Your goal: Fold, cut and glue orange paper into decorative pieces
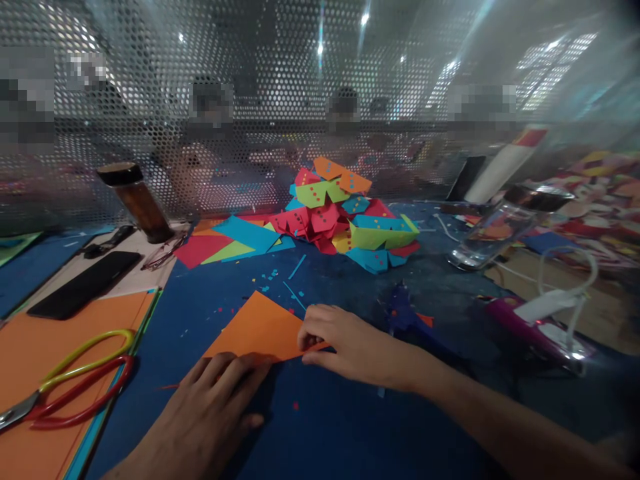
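A sheet of orange paper (260, 327) lies on the blue table in front of me, one corner pointing away. My left hand (215, 400) rests along its near edge at the left, fingers stretched out and pressing down on it. At the paper's right corner, my right hand (333, 343) is closed in a pinch, with that corner between thumb and fingers. Small blue paper scraps (270, 279) lie just beyond the sheet. To the right of my right hand is a dark blue tool (403, 310), its kind unclear, beside an orange scrap.
Behind stands a pile of folded, punched coloured paper pieces (335, 217), with loose sheets (240, 240). At left are scissors (85, 380) on orange sheets, a black phone (85, 285) and a brown bottle (137, 207). A clear bottle (500, 227) and a purple corded device (535, 330) sit right.
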Motion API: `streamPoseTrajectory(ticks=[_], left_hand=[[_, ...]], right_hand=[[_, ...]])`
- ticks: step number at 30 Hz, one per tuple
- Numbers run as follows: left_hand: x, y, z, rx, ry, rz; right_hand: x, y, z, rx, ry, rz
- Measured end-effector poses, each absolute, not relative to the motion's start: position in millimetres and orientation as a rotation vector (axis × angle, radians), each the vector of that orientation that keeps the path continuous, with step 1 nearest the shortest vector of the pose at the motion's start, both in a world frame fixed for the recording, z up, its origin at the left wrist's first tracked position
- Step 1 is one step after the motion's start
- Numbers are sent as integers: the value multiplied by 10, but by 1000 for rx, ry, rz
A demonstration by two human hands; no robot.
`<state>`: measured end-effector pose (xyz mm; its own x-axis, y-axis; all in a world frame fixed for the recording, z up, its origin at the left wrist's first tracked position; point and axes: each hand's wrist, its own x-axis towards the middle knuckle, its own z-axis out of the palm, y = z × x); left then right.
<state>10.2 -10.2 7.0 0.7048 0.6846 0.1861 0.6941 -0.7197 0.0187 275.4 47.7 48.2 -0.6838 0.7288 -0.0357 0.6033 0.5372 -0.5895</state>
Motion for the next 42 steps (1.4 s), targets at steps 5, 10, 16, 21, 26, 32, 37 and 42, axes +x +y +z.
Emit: streamPoseTrajectory(ticks=[5,10,16,21,26,32,37,42], left_hand=[[83,-130,62,-2829,-1153,-276],[63,-162,55,-2778,-1128,-250],[-20,-239,34,-2707,-1167,-171],[-152,-284,-51,-2663,-1228,-156],[-246,-305,-146,-2638,-1231,-197],[-284,-328,-185,-2689,-1266,-253],[-366,-355,-244,-2633,-1244,-254],[-494,-420,-357,-2559,-1250,-326]], right_hand=[[2748,494,423,-1137,-2591,798],[2745,493,459,-1157,-2586,822],[2732,499,475,-1187,-2593,844],[2739,499,472,-1168,-2579,850],[2745,498,481,-1172,-2573,873],[2732,500,516,-1206,-2579,900],[2727,500,532,-1215,-2592,912],[2732,498,514,-1199,-2568,919]])
